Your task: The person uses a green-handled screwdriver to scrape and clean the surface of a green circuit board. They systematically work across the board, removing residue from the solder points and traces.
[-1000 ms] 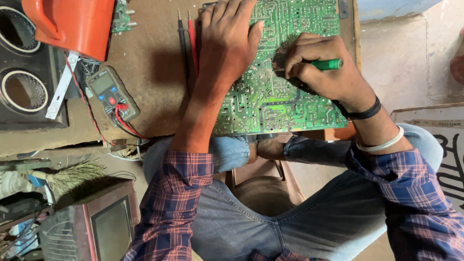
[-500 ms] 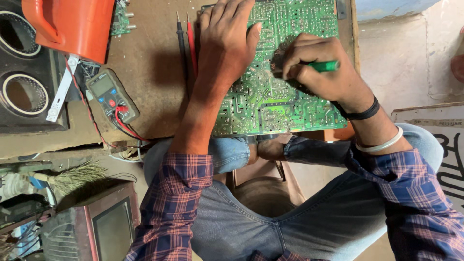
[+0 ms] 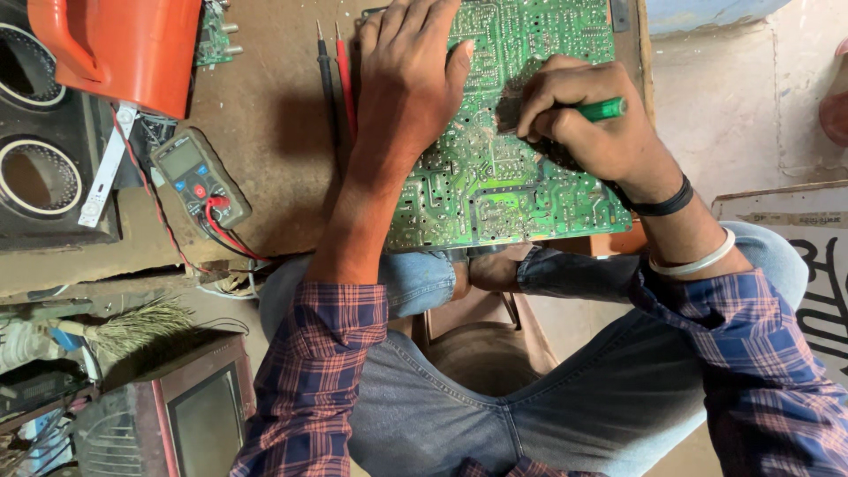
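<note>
A big green circuit board (image 3: 495, 177) lies flat on the brown table (image 3: 265, 124), its near edge at the table's front edge, above the person's knees. The top of the board is cut off by the edge of the picture.

The right hand (image 3: 583, 132) is curled tight around a green tool (image 3: 602, 109). Only the tool's back end sticks out of the fist. Its tip is hidden under the fingers, down on the middle of the board. A black band and a white bangle sit on that wrist.

The left hand (image 3: 411, 79) lies flat and spread on the left part of the board, palm down, grasping nothing. The fingertips are cut off at the top.

Just left of the board lie two thin probes (image 3: 334, 79), one black and one red, side by side. Farther left is a small grey meter (image 3: 199, 177) with red and black wires. An orange jug (image 3: 124, 49) stands in the top left corner, partly cut off; what is in it cannot be seen. Beside it are two round black speakers (image 3: 35, 168). Below the table are a small brush (image 3: 132, 327) and an old screen (image 3: 203, 424).
</note>
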